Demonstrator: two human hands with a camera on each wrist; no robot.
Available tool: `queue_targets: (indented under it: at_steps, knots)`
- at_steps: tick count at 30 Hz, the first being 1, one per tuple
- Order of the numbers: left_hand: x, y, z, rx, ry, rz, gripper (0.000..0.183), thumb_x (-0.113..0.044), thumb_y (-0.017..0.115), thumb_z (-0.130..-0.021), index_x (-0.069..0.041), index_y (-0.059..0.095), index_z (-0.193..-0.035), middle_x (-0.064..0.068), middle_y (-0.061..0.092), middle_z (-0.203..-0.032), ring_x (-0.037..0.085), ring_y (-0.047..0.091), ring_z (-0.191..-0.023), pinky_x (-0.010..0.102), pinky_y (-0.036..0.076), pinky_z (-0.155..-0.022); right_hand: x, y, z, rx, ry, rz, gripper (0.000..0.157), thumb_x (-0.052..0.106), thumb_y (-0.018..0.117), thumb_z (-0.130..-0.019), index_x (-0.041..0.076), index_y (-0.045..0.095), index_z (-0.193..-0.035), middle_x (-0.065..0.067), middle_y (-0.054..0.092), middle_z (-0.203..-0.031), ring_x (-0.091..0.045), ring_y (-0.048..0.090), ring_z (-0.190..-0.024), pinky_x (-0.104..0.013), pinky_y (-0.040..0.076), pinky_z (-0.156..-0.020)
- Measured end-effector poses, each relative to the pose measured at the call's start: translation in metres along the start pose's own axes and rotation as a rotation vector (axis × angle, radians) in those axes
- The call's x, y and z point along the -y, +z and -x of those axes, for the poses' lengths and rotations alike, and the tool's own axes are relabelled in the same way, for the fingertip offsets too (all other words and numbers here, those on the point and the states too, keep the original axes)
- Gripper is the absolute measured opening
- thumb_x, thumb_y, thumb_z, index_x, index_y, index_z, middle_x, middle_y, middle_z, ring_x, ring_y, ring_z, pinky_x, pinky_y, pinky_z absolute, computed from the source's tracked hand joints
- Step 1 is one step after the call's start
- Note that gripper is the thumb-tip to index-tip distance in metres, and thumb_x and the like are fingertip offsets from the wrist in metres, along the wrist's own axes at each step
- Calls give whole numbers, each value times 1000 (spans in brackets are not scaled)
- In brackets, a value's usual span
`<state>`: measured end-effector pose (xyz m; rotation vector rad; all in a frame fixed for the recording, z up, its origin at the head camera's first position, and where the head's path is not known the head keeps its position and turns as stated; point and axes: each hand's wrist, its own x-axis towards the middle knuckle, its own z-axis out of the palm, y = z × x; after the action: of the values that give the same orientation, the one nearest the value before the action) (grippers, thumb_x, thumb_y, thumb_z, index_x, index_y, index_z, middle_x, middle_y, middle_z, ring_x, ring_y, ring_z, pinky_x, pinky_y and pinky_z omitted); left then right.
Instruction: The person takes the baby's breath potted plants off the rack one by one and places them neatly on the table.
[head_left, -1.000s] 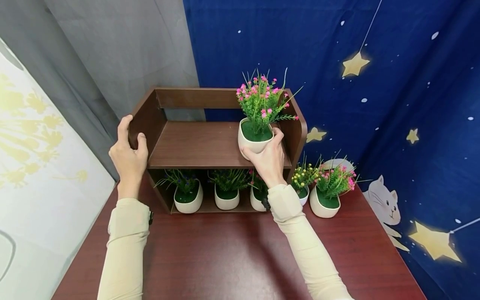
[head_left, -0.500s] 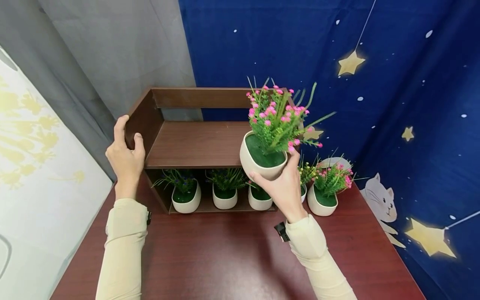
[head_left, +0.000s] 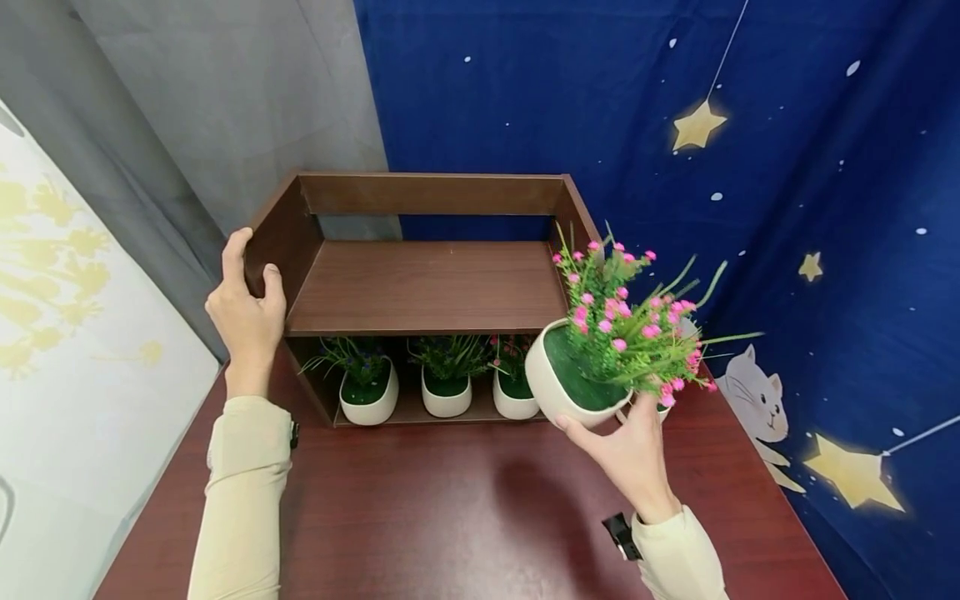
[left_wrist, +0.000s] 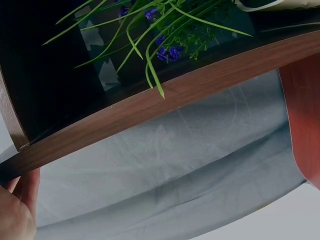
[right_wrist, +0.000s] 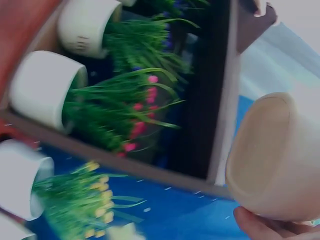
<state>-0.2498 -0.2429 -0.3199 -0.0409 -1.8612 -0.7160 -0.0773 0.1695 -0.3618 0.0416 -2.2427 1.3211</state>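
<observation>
A white pot with pink artificial flowers [head_left: 562, 383] tilts in the air before the right end of the brown wooden shelf [head_left: 427, 287]. My right hand [head_left: 626, 454] holds the pot's rim between thumb and fingers. Seen from the right wrist, the pot's underside [right_wrist: 260, 150] faces the camera, with fingertips [right_wrist: 255, 225] below it. At the shelf's left side panel [head_left: 281, 250], my left hand [head_left: 246, 321] grips the edge, thumb inside and fingers outside. The left wrist view shows part of this hand [left_wrist: 17, 207] at the panel edge.
On the lower level stand a purple-flowered pot [head_left: 371, 404], a middle pot [head_left: 447, 396] and a red-flowered pot [head_left: 516, 400]. A yellow-flowered pot [right_wrist: 22, 177] is right of the shelf. The red-brown table [head_left: 405, 517] extends in front; a blue star curtain [head_left: 600, 83] hangs behind.
My right hand has lifted the pink-flowered pot off the upper shelf and carried it right and toward me, tilting it. My left hand has kept its hold on the side panel.
</observation>
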Motion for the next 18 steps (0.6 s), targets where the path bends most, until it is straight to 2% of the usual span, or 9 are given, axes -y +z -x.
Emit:
queue_targets:
  at_steps: [6,10,14,18]
  knots:
    - [2,1,-1,-4,13,-1,41,-15,53,-87,-19,53,-128,0,63,-117,-5,10,-50,36,21,-48,-32,-22,20,-27,36,126,92,18,89,-54,2,41,-131,-13,54,-118,-21,48,-111,-20,28,-92]
    - [4,2,-2,-7,16,3,42,-15,52,-87,-19,53,-128,0,63,-118,-5,11,-51,36,21,-48,-56,-36,32,-57,67,162,93,15,89,-53,1,41,-131,-16,55,-117,-24,48,-111,-20,27,-93]
    - [8,4,-1,0,0,1,42,-16,53,-87,-21,53,-129,-1,64,-115,-6,10,-50,35,20,-49,-80,-48,44,-97,113,227,89,14,89,-52,-3,43,-126,-21,57,-110,-31,52,-103,-32,33,-88]
    - [11,4,1,-4,-9,5,43,-16,55,-86,-22,54,-129,0,65,-113,-4,9,-49,36,20,-49,-102,-59,53,-126,167,291,95,16,88,-53,-5,35,-128,-29,53,-109,-44,52,-98,-47,35,-82]
